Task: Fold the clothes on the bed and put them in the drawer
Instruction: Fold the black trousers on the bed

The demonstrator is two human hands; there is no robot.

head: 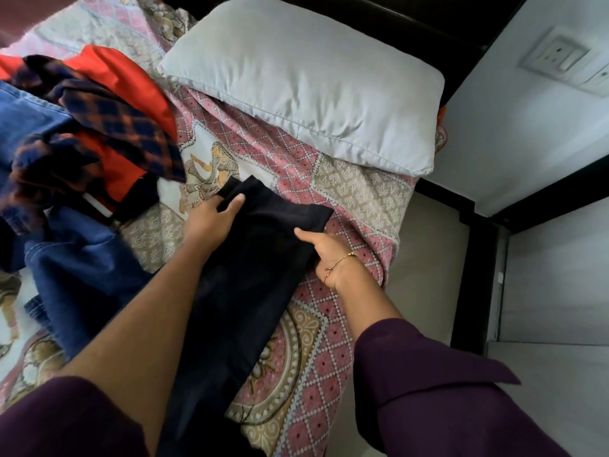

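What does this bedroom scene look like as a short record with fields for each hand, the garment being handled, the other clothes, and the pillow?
left hand: grips the far left corner of the dark garment
right hand: pinches the garment's right edge; bracelet on the wrist
dark garment: laid lengthwise on the patterned bedsheet, not yet folded small
unfolded pile: checked shirt, red item and blue jeans heaped at left
pillow: pale grey, at the head of the bed
drawer: not in view
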